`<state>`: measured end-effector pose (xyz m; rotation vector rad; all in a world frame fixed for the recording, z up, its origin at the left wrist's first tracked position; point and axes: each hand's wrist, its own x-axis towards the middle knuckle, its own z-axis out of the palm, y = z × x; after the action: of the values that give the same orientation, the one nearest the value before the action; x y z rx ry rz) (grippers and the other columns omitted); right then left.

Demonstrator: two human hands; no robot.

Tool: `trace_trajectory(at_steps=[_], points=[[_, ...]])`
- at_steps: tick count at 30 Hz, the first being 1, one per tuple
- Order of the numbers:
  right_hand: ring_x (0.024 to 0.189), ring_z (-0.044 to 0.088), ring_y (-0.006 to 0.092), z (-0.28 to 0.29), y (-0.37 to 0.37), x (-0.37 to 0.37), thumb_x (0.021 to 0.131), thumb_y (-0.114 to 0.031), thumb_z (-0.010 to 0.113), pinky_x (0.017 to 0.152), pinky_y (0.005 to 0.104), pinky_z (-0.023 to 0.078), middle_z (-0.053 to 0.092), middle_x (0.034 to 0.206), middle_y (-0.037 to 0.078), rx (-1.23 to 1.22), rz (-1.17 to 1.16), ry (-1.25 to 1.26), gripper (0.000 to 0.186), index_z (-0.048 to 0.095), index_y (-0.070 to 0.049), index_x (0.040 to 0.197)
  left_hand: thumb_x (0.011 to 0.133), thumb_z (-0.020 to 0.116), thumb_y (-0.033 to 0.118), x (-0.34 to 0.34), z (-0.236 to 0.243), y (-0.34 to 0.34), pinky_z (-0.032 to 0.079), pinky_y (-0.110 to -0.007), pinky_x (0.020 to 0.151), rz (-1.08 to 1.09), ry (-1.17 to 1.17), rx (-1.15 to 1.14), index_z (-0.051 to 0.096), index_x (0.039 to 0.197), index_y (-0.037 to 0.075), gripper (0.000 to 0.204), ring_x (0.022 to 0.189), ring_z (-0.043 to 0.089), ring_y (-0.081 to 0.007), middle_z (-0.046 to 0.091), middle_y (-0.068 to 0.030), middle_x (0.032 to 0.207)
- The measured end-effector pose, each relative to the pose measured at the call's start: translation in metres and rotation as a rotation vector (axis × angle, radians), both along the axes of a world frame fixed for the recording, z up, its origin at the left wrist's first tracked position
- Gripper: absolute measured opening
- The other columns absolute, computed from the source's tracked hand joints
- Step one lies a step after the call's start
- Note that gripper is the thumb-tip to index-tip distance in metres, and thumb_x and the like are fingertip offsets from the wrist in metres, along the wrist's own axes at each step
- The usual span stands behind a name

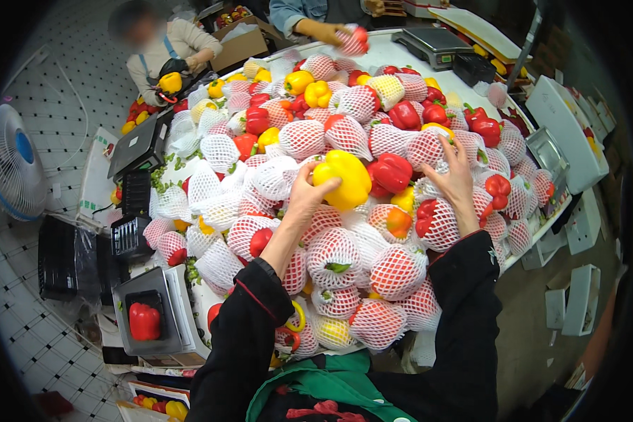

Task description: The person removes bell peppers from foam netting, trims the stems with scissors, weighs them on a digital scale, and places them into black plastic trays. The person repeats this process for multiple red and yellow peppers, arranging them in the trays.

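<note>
My left hand (pixel 304 199) is closed on a bare yellow bell pepper (pixel 344 181), its thumb across the front, above the heap. Over the heap's right part, my right hand (pixel 453 176) has its fingers stretched apart. Beside its thumb and fingers lies a red bell pepper in a white foam net (pixel 424 150); a yellow pepper (pixel 439 129) shows by its fingertips. Whether these fingers touch either one is hard to make out. Between my hands sits a bare red bell pepper (pixel 392 173). Netted peppers (pixel 398 271) fill the near side.
On the left are a scale with a red pepper in a black tray (pixel 145 320), stacked black trays (pixel 131 238) and a fan (pixel 14 162). Across the table, a co-worker's hand (pixel 330 33) holds a netted red pepper; another person (pixel 163 53) handles a yellow one. Another scale (pixel 432 46) stands far right.
</note>
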<state>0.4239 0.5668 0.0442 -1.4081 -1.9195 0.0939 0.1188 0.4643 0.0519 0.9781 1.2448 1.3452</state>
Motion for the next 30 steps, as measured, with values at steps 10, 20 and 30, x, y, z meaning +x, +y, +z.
trace_trajectory(at_steps=[10, 20, 30], points=[[0.124, 0.043, 0.0394, -0.005, 0.003, 0.001, 0.064, -0.042, 0.08, 0.1, 0.0437, 0.039, 0.041, 0.137, 0.023, 0.051, 0.03, -0.063, 0.086, 0.045, -0.013, 0.137, 0.079, 0.069, 0.041, -0.06, 0.048, -0.062, 0.052, -0.047, 0.084, 0.217, -0.18, -0.028, 0.045, 0.124, 0.005, 0.062, 0.1, 0.062, -0.0246, 0.059, -0.0117, 0.114], [0.122, 0.045, 0.0379, 0.012, -0.008, -0.008, 0.065, -0.04, 0.08, 0.099, 0.0455, 0.039, 0.044, 0.134, 0.02, 0.239, -0.057, -0.206, 0.087, 0.043, -0.013, 0.138, 0.076, 0.073, 0.027, -0.114, 0.01, -0.093, 0.044, -0.041, 0.091, 0.474, 1.103, 0.087, 0.056, 0.118, 0.001, 0.052, 0.106, 0.054, -0.036, 0.057, -0.0225, 0.11], [0.093, 0.063, 0.0258, 0.139, -0.066, -0.105, 0.074, -0.015, 0.072, 0.083, 0.0341, 0.049, 0.063, 0.107, 0.015, -0.154, 0.741, -0.191, 0.044, 0.061, -0.003, 0.115, 0.071, 0.073, 0.015, -0.099, -0.01, -0.117, 0.043, -0.042, 0.09, 0.36, 1.04, 0.215, 0.052, 0.118, 0.001, 0.054, 0.105, 0.055, -0.0335, 0.058, -0.0177, 0.109]])
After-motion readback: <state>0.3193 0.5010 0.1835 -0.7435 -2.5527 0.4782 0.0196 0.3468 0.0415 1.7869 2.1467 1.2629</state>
